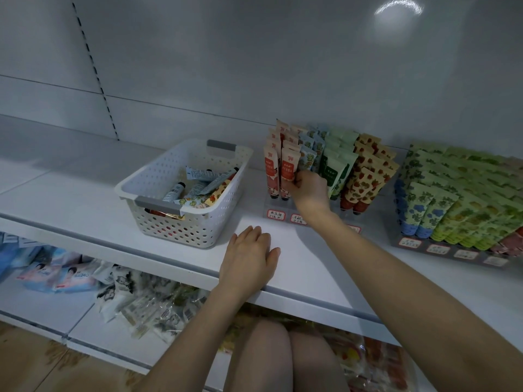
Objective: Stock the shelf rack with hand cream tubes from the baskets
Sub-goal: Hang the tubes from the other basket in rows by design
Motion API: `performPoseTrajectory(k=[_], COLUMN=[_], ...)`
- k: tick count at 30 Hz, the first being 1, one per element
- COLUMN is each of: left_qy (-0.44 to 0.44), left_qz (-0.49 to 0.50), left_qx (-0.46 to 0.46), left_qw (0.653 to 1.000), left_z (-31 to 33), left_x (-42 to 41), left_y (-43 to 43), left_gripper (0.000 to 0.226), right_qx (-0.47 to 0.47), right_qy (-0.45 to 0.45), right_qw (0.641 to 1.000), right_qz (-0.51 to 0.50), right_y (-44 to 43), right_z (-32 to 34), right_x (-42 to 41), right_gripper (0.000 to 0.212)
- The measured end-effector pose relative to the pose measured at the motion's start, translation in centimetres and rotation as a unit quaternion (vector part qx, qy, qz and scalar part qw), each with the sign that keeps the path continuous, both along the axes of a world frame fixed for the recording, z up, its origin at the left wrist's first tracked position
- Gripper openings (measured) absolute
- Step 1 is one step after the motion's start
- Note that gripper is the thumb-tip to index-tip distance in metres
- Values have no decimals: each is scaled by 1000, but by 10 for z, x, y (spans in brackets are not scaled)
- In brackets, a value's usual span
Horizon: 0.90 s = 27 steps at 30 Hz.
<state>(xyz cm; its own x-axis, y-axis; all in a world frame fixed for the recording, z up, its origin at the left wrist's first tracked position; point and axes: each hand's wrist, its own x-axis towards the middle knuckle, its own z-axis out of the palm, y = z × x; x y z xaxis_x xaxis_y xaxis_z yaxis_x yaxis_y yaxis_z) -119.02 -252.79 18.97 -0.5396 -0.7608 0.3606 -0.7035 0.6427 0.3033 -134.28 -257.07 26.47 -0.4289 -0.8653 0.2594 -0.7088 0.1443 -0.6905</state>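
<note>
A white perforated basket (158,176) sits on the white shelf (85,199) and holds several loose hand cream tubes (203,182). To its right stands a clear tiered rack (276,206) packed with upright tubes in red, blue, green and strawberry prints. My right hand (310,190) reaches into the rack's front row, fingers closed around a red-orange tube (288,171) standing cap-down. Flat on the shelf near its front edge lies my left hand (247,257), palm down, fingers together, holding nothing.
A second rack (452,254) full of green and blue tubes stands at the far right. Below, the lower shelf (42,304) carries wipe packs and plastic-wrapped goods. My knees (283,355) are close under the shelf edge.
</note>
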Motion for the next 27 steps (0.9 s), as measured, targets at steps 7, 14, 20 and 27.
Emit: performPoseTrajectory(k=[7,14,20,27], left_qy=[-3,5,20,50], left_qz=[1,0,1,0], left_qx=[6,-13,-29,-43], left_qw=[1000,1000,999,998], left_z=[0,-3,-6,-9], left_x=[0,-1,-1,-1], left_y=[0,-1,-3,-4], left_gripper=[21,24,27,29], right_qx=[-2,3,7,17], right_qy=[8,15,23,26], right_qw=[1000,1000,1000,999], right_qz=[10,10,5,8], right_y=[1,1,1,3], right_z=[0,-3,-2,2], right_x=[-1,-1,0,2], right_gripper=[20,25,26,27])
